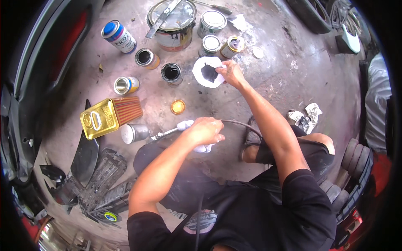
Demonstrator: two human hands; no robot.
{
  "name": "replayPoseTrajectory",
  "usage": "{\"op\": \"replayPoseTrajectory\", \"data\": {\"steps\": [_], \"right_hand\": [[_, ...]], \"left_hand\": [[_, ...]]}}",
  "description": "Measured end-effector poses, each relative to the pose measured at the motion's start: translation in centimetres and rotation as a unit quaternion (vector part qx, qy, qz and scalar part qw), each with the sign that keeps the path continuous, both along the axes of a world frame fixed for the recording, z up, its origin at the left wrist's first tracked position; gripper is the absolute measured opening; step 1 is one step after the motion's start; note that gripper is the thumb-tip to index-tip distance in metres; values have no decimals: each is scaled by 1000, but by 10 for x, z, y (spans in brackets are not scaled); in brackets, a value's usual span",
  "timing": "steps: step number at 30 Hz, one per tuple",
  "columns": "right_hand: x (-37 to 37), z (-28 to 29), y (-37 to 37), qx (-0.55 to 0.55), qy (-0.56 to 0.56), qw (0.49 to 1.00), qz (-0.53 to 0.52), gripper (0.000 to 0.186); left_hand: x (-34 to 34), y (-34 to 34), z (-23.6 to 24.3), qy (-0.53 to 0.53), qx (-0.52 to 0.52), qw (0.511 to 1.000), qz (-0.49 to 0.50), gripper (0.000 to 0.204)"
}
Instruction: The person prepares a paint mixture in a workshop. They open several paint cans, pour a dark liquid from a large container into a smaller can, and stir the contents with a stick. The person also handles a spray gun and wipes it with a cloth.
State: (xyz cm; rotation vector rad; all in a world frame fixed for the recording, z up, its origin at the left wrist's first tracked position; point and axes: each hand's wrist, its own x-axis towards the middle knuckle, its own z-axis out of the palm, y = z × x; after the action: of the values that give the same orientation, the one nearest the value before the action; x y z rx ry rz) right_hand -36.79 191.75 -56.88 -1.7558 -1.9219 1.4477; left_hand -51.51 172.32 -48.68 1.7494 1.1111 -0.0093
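Note:
My right hand [230,73] grips a white piece [200,75] with a black, paint-like middle, perhaps paper or a shallow cup. My left hand [207,130] is closed on a white rag [186,124] around a metal spray gun [166,134], whose silver cup [134,133] lies to its left and whose dark hose [236,122] runs right. Left of the white piece stands an open can of black paint [171,72]; behind it are lidded cans [210,43] and an open can [233,47]. A gold lid [178,107] lies on the floor above my left hand.
A large paint bucket [172,39], a spray-gun-sized white bottle [119,37], several small cans [126,85] and a gold rectangular tin [98,119] surround me. Dark car panels [50,50] line the left. Tires [307,12], crumpled rags [305,117] and black plastic parts [100,175] lie around.

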Motion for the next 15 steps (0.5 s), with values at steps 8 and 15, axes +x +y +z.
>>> {"op": "replayPoseTrajectory", "data": {"steps": [8,15], "right_hand": [[40,-15,16,-70,84,994,-10,25],[42,-7,13,-82,143,986,-40,34]], "left_hand": [[-1,-2,1,1,-2,1000,14,36],[0,-2,2,-6,14,1000,24,35]]}}
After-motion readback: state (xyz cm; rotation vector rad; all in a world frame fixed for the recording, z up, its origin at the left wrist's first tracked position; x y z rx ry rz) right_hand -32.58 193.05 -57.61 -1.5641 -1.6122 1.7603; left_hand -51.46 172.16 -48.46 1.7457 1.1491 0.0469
